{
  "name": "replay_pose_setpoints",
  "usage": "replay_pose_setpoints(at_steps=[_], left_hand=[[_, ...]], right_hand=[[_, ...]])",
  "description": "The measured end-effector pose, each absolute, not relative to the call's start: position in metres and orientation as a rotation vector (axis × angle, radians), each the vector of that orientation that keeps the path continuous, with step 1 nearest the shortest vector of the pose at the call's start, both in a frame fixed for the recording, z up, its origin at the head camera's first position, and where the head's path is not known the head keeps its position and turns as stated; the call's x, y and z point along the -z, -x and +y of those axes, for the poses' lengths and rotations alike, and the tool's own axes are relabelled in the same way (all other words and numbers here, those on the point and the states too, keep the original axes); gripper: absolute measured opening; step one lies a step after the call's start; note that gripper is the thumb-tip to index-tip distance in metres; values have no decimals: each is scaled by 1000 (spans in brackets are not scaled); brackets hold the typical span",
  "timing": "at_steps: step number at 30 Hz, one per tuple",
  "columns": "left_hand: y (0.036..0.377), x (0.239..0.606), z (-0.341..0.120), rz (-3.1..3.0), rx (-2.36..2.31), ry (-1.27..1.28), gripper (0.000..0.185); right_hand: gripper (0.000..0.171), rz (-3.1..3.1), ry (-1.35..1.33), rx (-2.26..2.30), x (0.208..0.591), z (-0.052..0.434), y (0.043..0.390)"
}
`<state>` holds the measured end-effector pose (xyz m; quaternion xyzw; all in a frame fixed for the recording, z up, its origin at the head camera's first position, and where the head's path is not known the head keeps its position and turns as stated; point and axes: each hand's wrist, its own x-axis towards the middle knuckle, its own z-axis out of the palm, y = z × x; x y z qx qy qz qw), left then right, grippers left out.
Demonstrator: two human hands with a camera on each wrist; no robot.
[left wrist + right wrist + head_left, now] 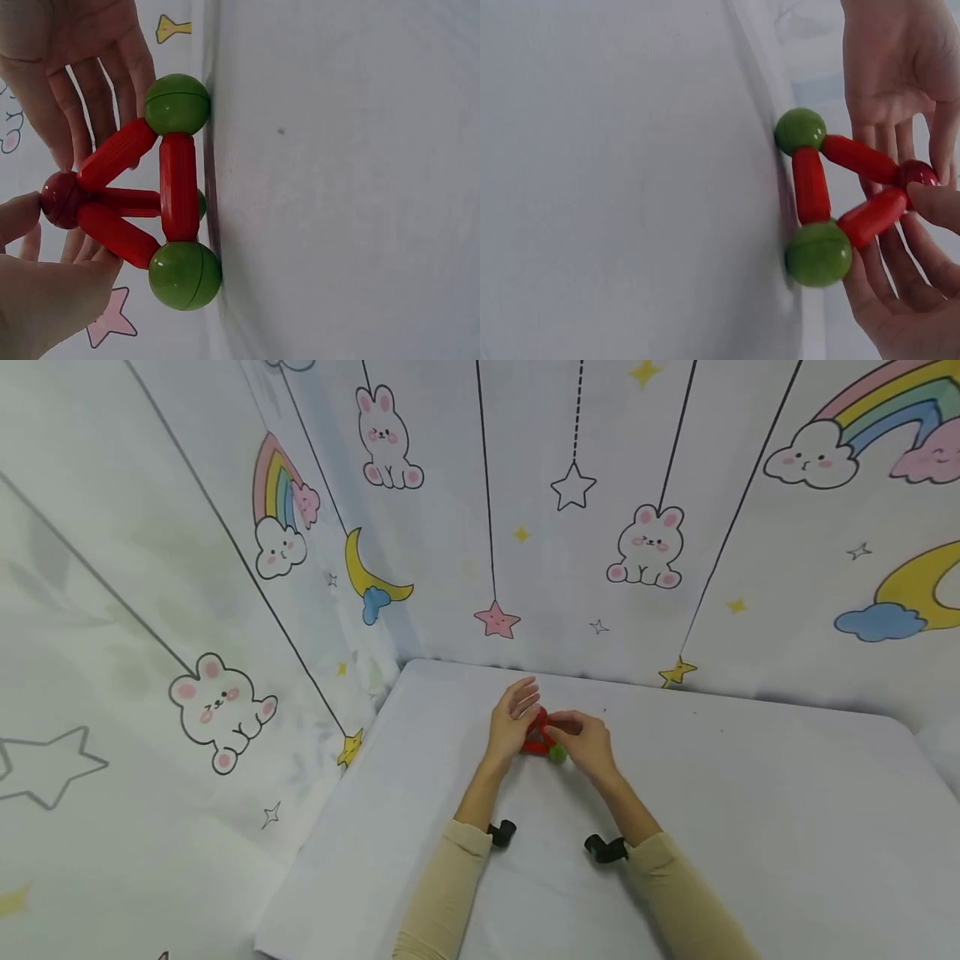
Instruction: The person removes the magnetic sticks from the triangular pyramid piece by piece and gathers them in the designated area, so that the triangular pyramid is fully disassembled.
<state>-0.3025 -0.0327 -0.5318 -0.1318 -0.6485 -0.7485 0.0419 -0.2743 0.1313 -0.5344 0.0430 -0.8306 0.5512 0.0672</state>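
Observation:
A small pyramid of red rods stands on the white table. It has green balls at its base corners and a red ball at its tip. My right hand curls over the tip and pinches the red ball between a fingertip and the fingers behind it. My left hand is held flat with straight fingers on the pyramid's left side, palm towards it. The left hand's fingers lie just behind a slanting rod; whether they touch it I cannot tell.
A cloth backdrop printed with rabbits, stars, moons and rainbows hangs behind the table and along its left side. The table's far edge runs just beyond the hands. Black wrist cameras sit on both beige sleeves.

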Motion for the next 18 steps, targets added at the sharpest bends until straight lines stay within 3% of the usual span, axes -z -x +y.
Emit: replay_pose_setpoints(at_steps=[18], left_hand=[[300, 534, -22, -2060, 2177, 374, 56]], right_hand=[[27, -2367, -17, -1782, 540, 126, 276]])
